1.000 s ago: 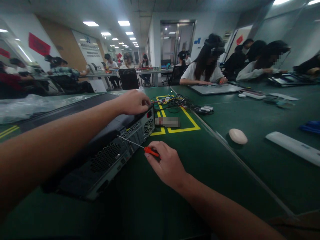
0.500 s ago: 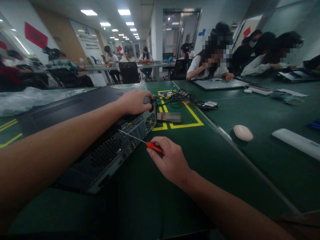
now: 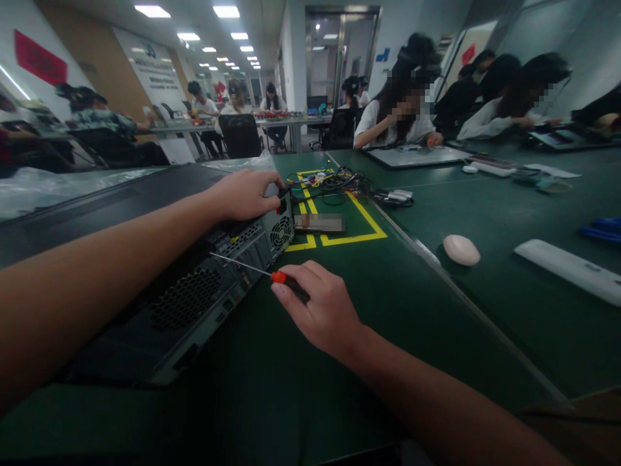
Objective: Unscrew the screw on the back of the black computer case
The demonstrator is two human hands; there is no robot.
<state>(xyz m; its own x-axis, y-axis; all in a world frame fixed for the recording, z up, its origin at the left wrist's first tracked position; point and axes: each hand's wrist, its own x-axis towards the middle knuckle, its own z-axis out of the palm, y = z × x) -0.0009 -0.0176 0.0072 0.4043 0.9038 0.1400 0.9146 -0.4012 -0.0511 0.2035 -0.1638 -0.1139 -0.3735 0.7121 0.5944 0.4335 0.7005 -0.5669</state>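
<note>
A black computer case (image 3: 194, 285) lies on its side on the green table (image 3: 388, 304), its rear panel with vents and a fan grille facing me. My left hand (image 3: 245, 193) rests curled over the case's top far corner, fingers closed on the edge. My right hand (image 3: 320, 310) grips a screwdriver (image 3: 272, 275) with a red and black handle. Its thin metal shaft points left and its tip meets the rear panel of the case.
A tangle of cables (image 3: 334, 181) lies inside a yellow taped rectangle beyond the case. A pale mouse (image 3: 460, 249) and a white keyboard (image 3: 567, 268) sit to the right. Clear plastic wrap (image 3: 58, 188) lies at the left. Several people sit at tables behind.
The view has shifted slightly downward and left. Both hands keep their places on the case and the screwdriver; the screwdriver's tip stays at the rear panel.
</note>
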